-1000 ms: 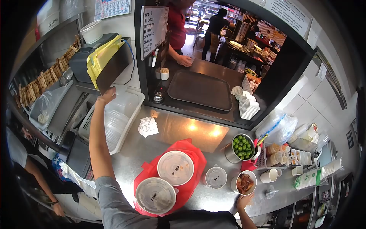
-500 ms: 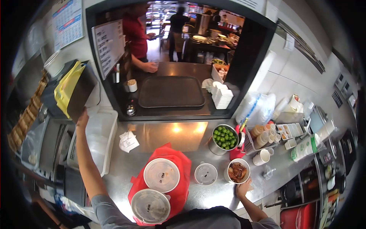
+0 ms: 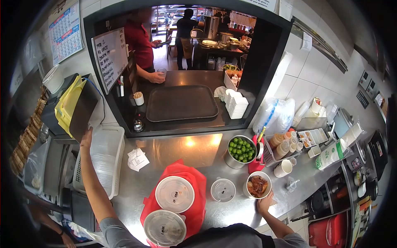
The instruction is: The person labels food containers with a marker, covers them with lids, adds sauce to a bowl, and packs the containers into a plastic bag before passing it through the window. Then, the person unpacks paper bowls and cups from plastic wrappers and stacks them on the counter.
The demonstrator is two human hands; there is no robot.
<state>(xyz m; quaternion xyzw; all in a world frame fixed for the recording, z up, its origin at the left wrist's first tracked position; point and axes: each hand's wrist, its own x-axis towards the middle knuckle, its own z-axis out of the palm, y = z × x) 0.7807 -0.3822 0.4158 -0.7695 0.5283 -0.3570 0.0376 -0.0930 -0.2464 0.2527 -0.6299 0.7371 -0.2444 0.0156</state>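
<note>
My left hand reaches far left and grips the lower edge of a dark flat panel, beside a stack of yellow sheets. At the right, my right hand is curled against the near side of a white bowl of browned meat; some fingers are hidden. A small lidded tub stands left of that bowl. Two larger lidded bowls, one farther and one nearer, sit on a red plastic bag. Their lids carry black writing.
A pot of green limes, sauce bottles in a basket and paper cups line the counter's back right. Receipts lie near a plastic bin. Beyond the window ledge with its black tray, a person's hand holds a glass.
The camera view has shifted slightly. My left hand has moved slightly down and left in view, still at the panel's edge. My right hand remains at the meat bowl.
</note>
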